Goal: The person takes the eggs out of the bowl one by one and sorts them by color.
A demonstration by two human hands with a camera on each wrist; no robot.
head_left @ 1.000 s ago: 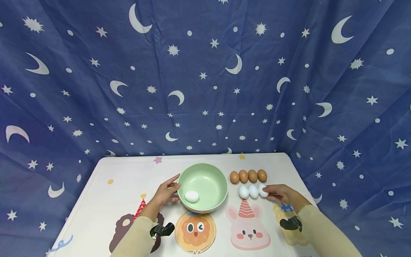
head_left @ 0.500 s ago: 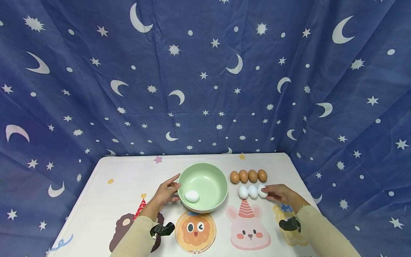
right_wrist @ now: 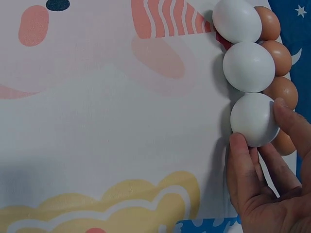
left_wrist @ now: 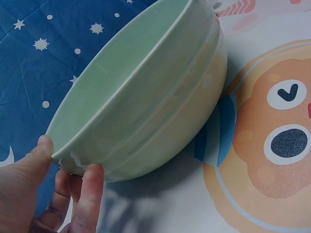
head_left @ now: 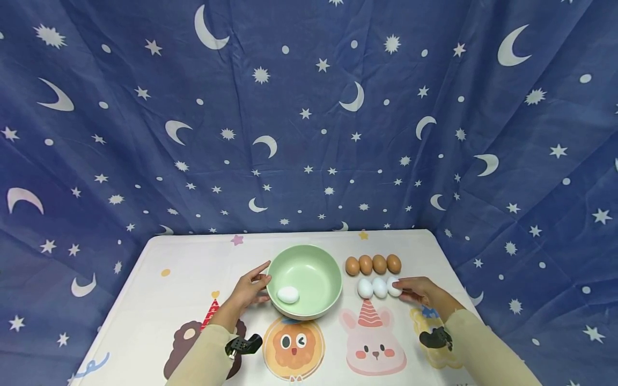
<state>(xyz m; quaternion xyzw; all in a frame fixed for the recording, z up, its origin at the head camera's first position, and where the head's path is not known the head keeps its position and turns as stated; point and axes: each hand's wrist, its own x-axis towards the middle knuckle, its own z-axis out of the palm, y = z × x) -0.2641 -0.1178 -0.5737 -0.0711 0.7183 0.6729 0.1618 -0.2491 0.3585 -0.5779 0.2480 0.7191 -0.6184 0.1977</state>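
Note:
A pale green bowl (head_left: 316, 273) stands on the table with one white egg (head_left: 288, 295) lying inside. My left hand (head_left: 248, 292) holds the bowl's left side; in the left wrist view the thumb is at the rim and fingers are against the outer wall. To the right of the bowl, three white eggs lie side by side in a row. Around the rightmost white egg (right_wrist: 254, 119) my right hand (head_left: 420, 290) has its thumb and fingers, and this egg touches the middle white egg (right_wrist: 249, 66). The left white egg (head_left: 365, 288) ends the row.
Behind the white eggs runs a row of several brown eggs (head_left: 366, 265). A white tablecloth (head_left: 188, 268) with cartoon prints covers the table. A blue curtain (head_left: 299, 161) with moons and stars hangs behind it and along both sides.
The row of white eggs has shifted very slightly left, with my right hand staying at its right end. The left hand and the bowl look unchanged.

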